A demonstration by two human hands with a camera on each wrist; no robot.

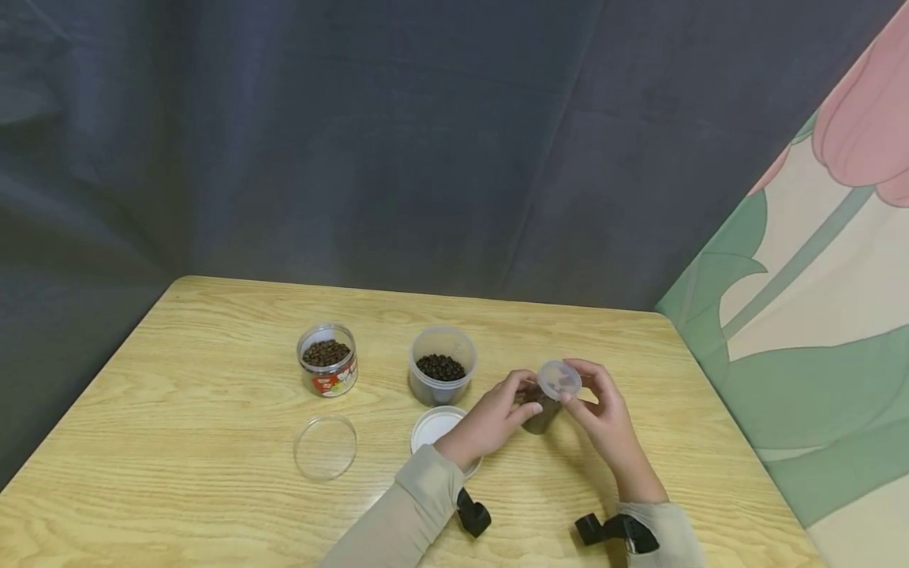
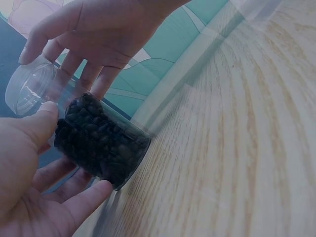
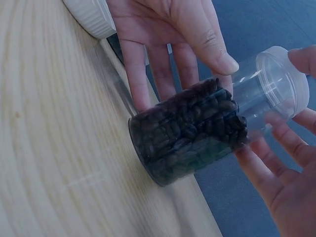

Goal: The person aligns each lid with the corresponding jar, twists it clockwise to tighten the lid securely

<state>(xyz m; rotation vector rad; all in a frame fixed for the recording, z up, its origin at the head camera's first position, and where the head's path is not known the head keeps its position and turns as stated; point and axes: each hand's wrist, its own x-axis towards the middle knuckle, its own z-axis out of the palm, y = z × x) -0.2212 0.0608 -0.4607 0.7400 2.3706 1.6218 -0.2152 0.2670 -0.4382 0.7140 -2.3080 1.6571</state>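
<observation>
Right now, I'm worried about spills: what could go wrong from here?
The translucent lid may not be fully seated on the clear jar; if the jar tipped, its coffee beans could spill. The left hand is near the uncovered plastic tub, so a careless swing might knock it over. The red-labelled jar is also open, so a bump could scatter its contents.

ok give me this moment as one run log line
left hand: holds bean jar | right hand: grips lid | lid: on bean jar | red-label jar, tub: open

Wood-grain table (image 1: 177, 410): labelled jar (image 1: 334, 383), tub (image 1: 435, 390), tall jar (image 1: 541, 418), clear lid (image 1: 325, 448), white lid (image 1: 430, 426).
</observation>
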